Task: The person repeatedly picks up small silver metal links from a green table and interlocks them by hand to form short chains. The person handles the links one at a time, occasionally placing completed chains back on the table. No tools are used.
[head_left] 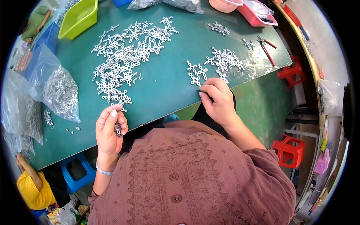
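My left hand [109, 129] is raised at the table's near edge, fingers curled round a few small grey ringed pieces [118, 129]; its thumb and forefinger meet above them. Just beyond lies a wide spread of whitish cross-shaped pieces with ring ends [127, 56]. My right hand [218, 100] rests by the edge further right, thumb and fingers drawn together; what they pinch, if anything, is hidden. Right beyond its fingertips is a small group of the same pieces [197, 72], with a denser heap [227, 60] behind it.
Red-handled pliers [267, 50] lie at the table's right end. Clear bags of pieces [60, 90] stand at the left. A lime-green basket [79, 18] and a pink basket [257, 15] sit at the back. Red stools [288, 152] and a blue stool [77, 172] are below. Another person's yellow sleeve [35, 191] shows lower left.
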Tool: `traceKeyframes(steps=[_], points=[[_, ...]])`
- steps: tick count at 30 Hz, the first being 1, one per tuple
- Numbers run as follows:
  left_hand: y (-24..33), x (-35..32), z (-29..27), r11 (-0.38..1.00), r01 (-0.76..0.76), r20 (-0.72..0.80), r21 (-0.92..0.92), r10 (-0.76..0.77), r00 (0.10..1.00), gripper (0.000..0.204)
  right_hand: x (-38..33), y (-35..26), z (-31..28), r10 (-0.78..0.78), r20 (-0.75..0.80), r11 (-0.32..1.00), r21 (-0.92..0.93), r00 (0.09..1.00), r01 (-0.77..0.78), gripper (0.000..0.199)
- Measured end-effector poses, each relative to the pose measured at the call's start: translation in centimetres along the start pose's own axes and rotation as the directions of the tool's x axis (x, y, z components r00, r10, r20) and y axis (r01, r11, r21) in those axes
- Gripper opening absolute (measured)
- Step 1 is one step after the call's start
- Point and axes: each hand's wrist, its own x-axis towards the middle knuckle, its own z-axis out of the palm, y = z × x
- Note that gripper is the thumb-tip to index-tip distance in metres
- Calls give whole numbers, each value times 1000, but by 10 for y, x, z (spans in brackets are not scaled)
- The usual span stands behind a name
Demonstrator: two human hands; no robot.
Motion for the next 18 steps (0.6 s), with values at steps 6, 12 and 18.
traceKeyframes(steps=[6,12,18], points=[[1,1,1,1000,3,2,7,-3,1000,20,-6,5,0,92,-62,996,12,994,-91,14],[3,0,3,1000,3,5,4,-3,1000,19,-3,3,3,53,6,996,-71,999,-52,18],[2,0,1,1000,6,-1,0,-6,1000,20,26,4,7,-87,220,944,-294,972,151,32]])
